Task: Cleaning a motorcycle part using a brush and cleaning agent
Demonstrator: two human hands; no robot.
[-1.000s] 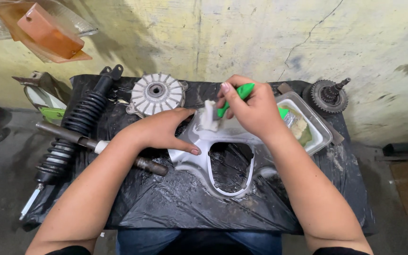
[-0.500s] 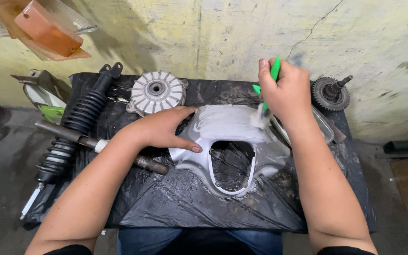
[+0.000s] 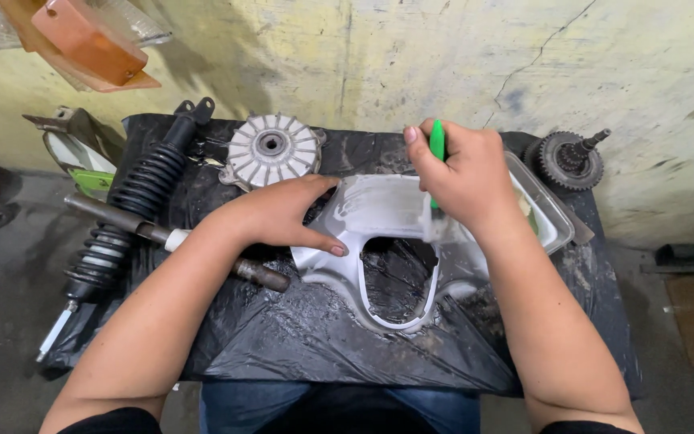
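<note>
While pinned, panel [image 3: 379, 210] under fingers [image 3: 315, 241]

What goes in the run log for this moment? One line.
left hand: presses white cover | right hand: holds green brush on cover | tray beside

On the table [image 3: 283, 354], the shock absorber [image 3: 134, 201] lies left of the panel [image 3: 379, 213], apparently with a tray [image 3: 552, 217] right.

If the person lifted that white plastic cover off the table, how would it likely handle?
The white plastic cover looks thin-walled with a large cut-out, so probably light and somewhat flexible. Its surface appears wet and glossy under the brush in the right hand, so likely slippery. The left hand presses it down on the black plastic sheet, suggesting it slides easily.
</note>
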